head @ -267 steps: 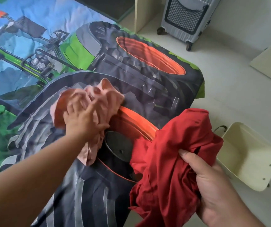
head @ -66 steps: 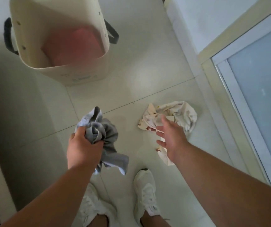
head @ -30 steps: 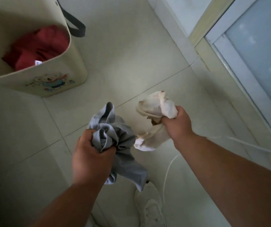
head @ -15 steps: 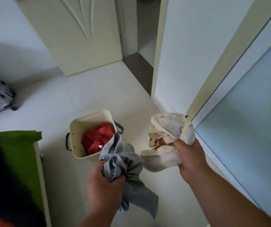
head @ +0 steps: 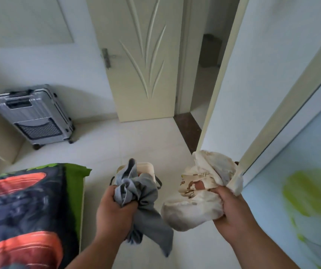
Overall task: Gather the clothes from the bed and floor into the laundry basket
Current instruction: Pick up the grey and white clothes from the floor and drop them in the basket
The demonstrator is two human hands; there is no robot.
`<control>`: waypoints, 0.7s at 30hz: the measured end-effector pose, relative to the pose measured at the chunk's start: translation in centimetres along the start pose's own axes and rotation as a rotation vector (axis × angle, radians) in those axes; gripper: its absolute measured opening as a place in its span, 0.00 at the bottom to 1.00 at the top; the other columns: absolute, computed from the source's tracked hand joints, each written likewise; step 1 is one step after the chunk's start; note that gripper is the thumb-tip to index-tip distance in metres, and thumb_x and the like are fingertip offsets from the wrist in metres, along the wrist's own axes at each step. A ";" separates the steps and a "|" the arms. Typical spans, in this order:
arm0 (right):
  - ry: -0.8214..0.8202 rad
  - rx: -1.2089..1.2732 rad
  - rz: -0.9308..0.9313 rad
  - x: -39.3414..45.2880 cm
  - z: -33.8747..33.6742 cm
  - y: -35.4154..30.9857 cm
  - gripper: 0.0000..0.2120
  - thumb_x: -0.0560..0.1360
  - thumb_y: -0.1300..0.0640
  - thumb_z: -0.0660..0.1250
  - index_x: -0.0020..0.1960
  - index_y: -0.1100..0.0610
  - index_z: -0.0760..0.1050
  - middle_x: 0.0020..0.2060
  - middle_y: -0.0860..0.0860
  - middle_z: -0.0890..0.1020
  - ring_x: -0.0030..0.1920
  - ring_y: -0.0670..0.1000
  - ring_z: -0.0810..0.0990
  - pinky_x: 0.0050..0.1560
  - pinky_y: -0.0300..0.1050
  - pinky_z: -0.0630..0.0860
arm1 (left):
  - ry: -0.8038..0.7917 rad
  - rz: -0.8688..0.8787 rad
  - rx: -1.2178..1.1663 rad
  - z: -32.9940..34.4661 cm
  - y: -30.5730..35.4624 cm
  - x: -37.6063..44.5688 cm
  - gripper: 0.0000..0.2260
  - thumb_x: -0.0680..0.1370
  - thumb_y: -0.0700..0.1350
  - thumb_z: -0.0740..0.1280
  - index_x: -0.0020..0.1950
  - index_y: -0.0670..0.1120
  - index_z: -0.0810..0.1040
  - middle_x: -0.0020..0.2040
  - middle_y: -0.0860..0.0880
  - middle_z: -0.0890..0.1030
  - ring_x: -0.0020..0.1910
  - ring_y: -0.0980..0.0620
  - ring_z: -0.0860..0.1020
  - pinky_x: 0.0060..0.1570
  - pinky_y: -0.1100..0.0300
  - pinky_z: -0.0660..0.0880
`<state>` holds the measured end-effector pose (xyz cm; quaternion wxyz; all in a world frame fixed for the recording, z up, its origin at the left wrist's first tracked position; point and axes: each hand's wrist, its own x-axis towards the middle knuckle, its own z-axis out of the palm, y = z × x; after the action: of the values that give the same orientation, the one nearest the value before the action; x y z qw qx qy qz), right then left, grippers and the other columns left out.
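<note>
My left hand [head: 115,212] is shut on a bunched grey garment [head: 138,193] whose tail hangs down below my fist. My right hand [head: 231,212] grips a cream patterned cloth [head: 200,189], balled up at chest height. The cream laundry basket [head: 146,166] stands on the floor straight ahead, mostly hidden behind the grey garment; only its far rim and a dark handle show. A sliver of red clothing shows inside it.
The bed [head: 26,212] with a tractor-print cover fills the lower left. A grey suitcase [head: 33,115] stands by the far wall. A cream door [head: 140,59] is ahead with an open doorway to its right. A glass panel [head: 301,191] runs along my right.
My view has lifted further from the floor toward the door. Both hands still hold their clothes, and the grey garment now covers most of the basket.
</note>
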<state>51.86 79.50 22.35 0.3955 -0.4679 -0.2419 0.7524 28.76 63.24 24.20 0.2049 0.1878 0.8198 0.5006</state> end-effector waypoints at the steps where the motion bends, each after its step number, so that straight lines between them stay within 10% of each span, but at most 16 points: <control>1: -0.012 -0.012 0.003 -0.2 0.6 -0.2 0.22 0.81 0.68 0.72 0.73 0.56 0.84 0.65 0.62 0.91 0.66 0.66 0.89 0.69 0.68 0.83 | 0.009 0.003 -0.012 -0.3 0.5 0.2 0.13 0.70 0.34 0.78 0.44 0.50 0.79 0.38 0.52 0.83 0.37 0.53 0.81 0.34 0.58 0.71; 11: -0.102 -0.063 -0.013 0.4 5.5 -0.9 0.20 0.81 0.68 0.73 0.71 0.56 0.85 0.61 0.61 0.92 0.59 0.62 0.93 0.59 0.58 0.87 | 0.057 -0.057 -0.029 -2.3 0.7 3.9 0.13 0.71 0.37 0.78 0.47 0.49 0.78 0.42 0.49 0.85 0.41 0.49 0.83 0.37 0.57 0.74; 21: -0.049 -0.082 0.026 6.5 11.0 1.5 0.23 0.82 0.67 0.72 0.74 0.53 0.83 0.64 0.61 0.91 0.64 0.66 0.91 0.69 0.71 0.83 | 0.042 -0.045 -0.060 -1.8 1.3 20.6 0.15 0.72 0.44 0.79 0.55 0.49 0.78 0.46 0.51 0.85 0.45 0.50 0.84 0.46 0.51 0.82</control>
<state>39.88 84.04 22.85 0.3602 -0.4684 -0.2760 0.7581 10.54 73.03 23.10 0.2044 0.1528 0.8127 0.5239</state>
